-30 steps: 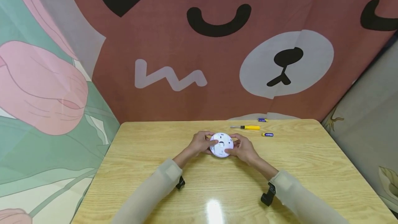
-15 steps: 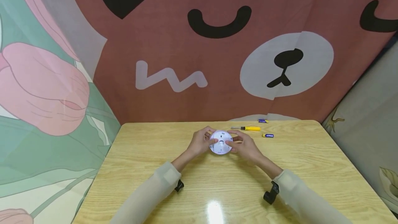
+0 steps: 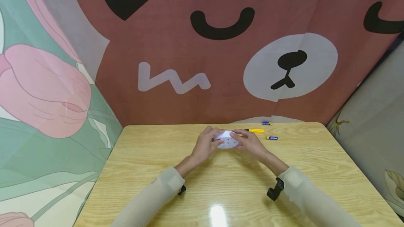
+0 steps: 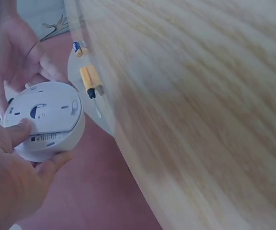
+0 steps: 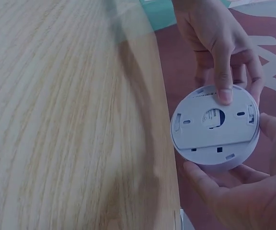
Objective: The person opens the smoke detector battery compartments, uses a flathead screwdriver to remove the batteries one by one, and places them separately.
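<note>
Both hands hold a round white smoke alarm (image 3: 228,143) above the far part of the table. In the left wrist view its back shows a slotted mounting plate (image 4: 51,103) with a central hole and a printed label beneath. My left hand (image 3: 203,146) grips one side, its thumb on the plate and its fingers underneath. On the opposite side my right hand (image 3: 253,147) holds the rim, thumb (image 5: 274,129) at the edge and fingers below the body. The alarm is tilted in the head view, so its round face looks flattened.
Behind the right hand lies a yellow-handled screwdriver (image 3: 256,131), partly hidden by that hand. One blue battery (image 3: 271,138) lies to its right, another battery (image 3: 267,123) by the table's far edge. A printed cloth (image 3: 173,109) hangs behind the wooden table (image 3: 189,199).
The smoke alarm has tipped from facing the head camera to a flatter angle and risen slightly in view. My right thumb has shifted from its lower part up to the upper rim.
</note>
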`<state>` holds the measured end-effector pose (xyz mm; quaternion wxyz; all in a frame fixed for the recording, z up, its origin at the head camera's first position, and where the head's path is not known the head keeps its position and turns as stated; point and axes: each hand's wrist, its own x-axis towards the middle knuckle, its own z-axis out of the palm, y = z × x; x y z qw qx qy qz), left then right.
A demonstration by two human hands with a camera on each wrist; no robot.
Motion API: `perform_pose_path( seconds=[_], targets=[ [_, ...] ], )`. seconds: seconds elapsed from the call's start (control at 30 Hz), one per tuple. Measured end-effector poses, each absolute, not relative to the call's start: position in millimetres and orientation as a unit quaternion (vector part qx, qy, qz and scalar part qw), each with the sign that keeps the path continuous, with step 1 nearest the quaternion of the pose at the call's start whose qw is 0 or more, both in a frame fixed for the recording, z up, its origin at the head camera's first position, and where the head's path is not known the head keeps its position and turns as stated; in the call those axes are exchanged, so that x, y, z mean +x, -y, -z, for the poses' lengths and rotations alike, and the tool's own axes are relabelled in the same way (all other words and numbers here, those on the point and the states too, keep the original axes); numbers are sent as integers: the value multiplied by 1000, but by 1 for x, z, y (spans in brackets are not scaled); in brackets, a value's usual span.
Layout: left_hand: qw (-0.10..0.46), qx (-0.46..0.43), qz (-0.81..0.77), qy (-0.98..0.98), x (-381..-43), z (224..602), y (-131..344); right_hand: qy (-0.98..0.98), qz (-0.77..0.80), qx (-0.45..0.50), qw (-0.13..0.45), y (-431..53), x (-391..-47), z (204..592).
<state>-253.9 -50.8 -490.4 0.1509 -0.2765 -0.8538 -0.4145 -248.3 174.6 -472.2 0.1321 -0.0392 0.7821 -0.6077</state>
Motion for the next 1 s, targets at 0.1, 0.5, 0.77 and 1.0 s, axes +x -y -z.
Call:
perform_pose_path(
  seconds=[0.1,0.5,0.77,1.0],
  targets=[
    [165,-294,401,852,-253,491,50,-780,609,-35,140,-176,-251,473],
    [157,-341,428,822,-254,490,52,-785,603,-47,132,-182,-253,476],
    [145,-356,466,797,-260,491,56,-801,593,-61,60,-181,-251,484],
    [75,-290,529,794,-262,491,58,-791,603,-99,26,-180,-251,490]
  ],
)
